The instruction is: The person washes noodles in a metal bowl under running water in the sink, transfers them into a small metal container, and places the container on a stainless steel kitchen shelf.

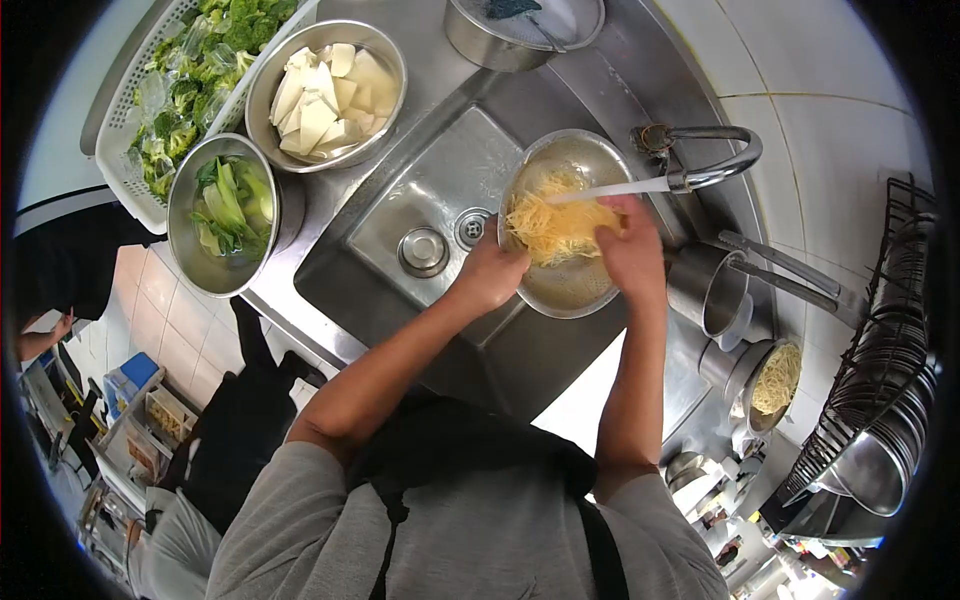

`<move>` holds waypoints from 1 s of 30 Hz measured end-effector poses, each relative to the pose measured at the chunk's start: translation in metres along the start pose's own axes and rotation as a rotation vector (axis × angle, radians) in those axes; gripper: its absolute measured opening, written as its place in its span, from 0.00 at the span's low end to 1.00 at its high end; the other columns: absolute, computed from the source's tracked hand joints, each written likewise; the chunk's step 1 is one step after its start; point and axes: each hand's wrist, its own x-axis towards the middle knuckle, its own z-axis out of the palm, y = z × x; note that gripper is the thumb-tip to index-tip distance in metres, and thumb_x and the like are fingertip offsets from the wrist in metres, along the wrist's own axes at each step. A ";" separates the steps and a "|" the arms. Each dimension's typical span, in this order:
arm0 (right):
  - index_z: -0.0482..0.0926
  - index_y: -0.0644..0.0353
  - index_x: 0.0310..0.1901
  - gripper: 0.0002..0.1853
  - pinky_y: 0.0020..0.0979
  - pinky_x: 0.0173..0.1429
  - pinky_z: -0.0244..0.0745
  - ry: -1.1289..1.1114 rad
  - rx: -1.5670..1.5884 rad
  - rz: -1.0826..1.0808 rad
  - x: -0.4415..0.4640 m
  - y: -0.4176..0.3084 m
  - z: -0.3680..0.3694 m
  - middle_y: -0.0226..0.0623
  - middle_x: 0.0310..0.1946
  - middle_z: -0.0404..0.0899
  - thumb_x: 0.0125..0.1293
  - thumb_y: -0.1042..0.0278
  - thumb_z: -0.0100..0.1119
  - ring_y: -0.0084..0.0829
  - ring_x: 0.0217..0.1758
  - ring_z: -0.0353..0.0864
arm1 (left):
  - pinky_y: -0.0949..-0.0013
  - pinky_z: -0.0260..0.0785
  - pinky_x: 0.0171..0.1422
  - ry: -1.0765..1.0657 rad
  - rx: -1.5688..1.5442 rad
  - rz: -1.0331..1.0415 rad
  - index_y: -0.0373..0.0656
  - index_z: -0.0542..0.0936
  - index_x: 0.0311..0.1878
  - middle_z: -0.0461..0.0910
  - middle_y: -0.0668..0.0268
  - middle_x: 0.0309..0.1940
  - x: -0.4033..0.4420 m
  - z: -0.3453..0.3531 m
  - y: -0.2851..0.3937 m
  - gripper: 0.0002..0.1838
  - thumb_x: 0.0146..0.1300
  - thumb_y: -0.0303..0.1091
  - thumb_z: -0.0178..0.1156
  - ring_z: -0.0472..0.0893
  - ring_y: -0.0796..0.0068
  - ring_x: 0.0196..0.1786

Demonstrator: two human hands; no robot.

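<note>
A round metal bowl (568, 303) is held over the sink, with thin pale-yellow shreds (552, 228) and cloudy water in it. My left hand (492, 272) grips the bowl's left rim, thumb on the near side. Inside the bowl's right side, my right hand (634, 248) is closed on some of the shreds; part of its fingers is hidden among them. A white hose end (615, 188) on the curved metal faucet (735, 150) points into the bowl, just above the shreds. Whether water runs from it, I cannot tell.
The steel sink (400, 200) has a drain (471, 228) and a round metal stopper (423, 251). To the left stand white chunks in a bowl (384, 48), leafy greens in a pot (182, 255) and a broccoli basket (128, 150). Pots (700, 285) and a plate rack (850, 370) line the right.
</note>
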 end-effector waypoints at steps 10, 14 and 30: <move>0.83 0.57 0.59 0.20 0.49 0.59 0.82 -0.045 -0.125 0.068 0.004 0.001 0.038 0.50 0.62 0.80 0.65 0.75 0.61 0.53 0.58 0.85 | 0.49 0.73 0.69 0.088 0.240 0.374 0.35 0.73 0.66 0.77 0.35 0.59 0.007 -0.005 -0.018 0.25 0.68 0.35 0.57 0.80 0.37 0.61; 0.85 0.61 0.55 0.16 0.40 0.53 0.84 0.037 -0.208 -0.026 0.007 -0.020 0.025 0.45 0.50 0.89 0.66 0.77 0.59 0.41 0.48 0.90 | 0.44 0.73 0.70 0.112 0.040 0.129 0.35 0.82 0.52 0.75 0.29 0.60 0.023 -0.012 -0.019 0.17 0.65 0.34 0.58 0.78 0.28 0.60; 0.88 0.65 0.49 0.11 0.27 0.43 0.74 0.091 0.056 0.157 0.020 -0.038 -0.002 0.28 0.34 0.85 0.69 0.73 0.62 0.20 0.37 0.79 | 0.56 0.76 0.65 0.082 -0.065 0.092 0.26 0.64 0.71 0.82 0.43 0.54 0.010 -0.016 0.004 0.35 0.65 0.35 0.59 0.84 0.52 0.57</move>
